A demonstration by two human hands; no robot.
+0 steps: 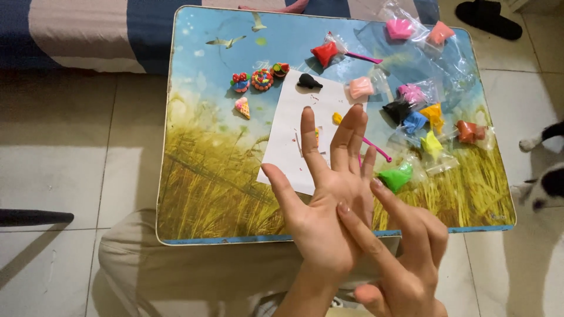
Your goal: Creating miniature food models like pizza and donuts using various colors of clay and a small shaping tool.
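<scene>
Covering part of the white paper [294, 132], left hand [323, 205] spread flat; right hand [405, 258] empty, fingers extended.

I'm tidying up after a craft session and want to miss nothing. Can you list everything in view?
table: one, wheat-field and sky print, centre
white paper: one, mid-table
clay figures: four small, multicoloured, left of paper
black clay piece: one, paper's top edge
bagged clay: about a dozen colours, table's right side
pink tools: two, thin, by the bags
sandal: one, black, floor top right
animal: black-and-white, right edge
left hand: open, fingers spread
right hand: fingertips on left palm
</scene>
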